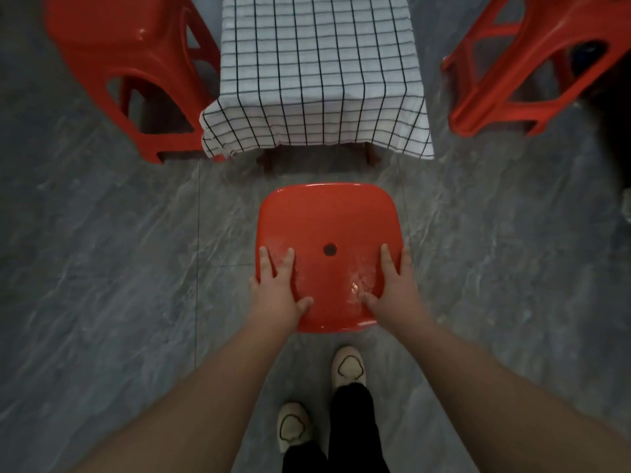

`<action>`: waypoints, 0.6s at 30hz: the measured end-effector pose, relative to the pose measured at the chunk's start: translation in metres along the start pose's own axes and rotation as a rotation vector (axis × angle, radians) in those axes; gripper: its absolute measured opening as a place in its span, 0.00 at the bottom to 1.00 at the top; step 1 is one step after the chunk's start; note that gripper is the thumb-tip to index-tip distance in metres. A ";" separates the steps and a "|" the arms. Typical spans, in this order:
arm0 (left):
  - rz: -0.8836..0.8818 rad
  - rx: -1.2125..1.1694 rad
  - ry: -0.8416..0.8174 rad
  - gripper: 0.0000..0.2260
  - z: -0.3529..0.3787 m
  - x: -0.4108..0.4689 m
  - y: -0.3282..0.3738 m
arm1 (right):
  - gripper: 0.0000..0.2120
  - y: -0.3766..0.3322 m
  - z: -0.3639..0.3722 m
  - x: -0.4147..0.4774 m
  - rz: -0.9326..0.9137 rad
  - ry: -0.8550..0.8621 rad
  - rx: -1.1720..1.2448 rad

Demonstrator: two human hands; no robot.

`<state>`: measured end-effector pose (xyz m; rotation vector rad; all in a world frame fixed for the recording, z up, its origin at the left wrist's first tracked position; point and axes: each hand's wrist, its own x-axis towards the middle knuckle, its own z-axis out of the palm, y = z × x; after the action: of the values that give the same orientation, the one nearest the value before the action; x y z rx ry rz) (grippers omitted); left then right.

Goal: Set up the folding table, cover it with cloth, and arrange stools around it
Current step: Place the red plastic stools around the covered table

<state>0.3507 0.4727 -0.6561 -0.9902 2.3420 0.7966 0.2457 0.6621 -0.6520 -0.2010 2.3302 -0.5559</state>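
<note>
Grey stone-look floor tiles run under everything and out past both hands on every side. Straight ahead of the hands stands the folding table, of which only dark legs show, because the checked cloth hangs over its near edge and corners; the covering looks done. Forward and outward of the left hand is the left stool, just beside the cloth's corner. The right stool stands forward and outward of the right hand, a little apart from the table. Each seems set to serve one long side.

Between them, directly beneath the hands, is the middle stool, seen from above with a small hole in its seat. It sits near the table's end without touching the cloth, so I judge it is being lined up for that end.

The left hand lies on the seat's left edge and the right hand on its right edge. Both have fingers spread, mostly straight and pointing at the table, with thumbs splayed inward on the seat. The outermost fingers drop over the rim; whether they hook beneath it I cannot tell. A two-sided hold like this suits sliding the stool squarely.
</note>
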 end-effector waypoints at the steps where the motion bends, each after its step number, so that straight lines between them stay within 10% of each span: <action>1: 0.000 0.000 0.000 0.45 0.004 -0.006 -0.002 | 0.50 0.004 0.004 -0.005 -0.003 0.005 -0.005; 18: -0.056 -0.028 -0.021 0.44 0.069 -0.106 -0.031 | 0.52 0.077 0.054 -0.091 -0.023 0.014 -0.059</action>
<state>0.4539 0.5523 -0.6507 -1.0497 2.2809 0.8162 0.3506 0.7398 -0.6649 -0.2525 2.3620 -0.5019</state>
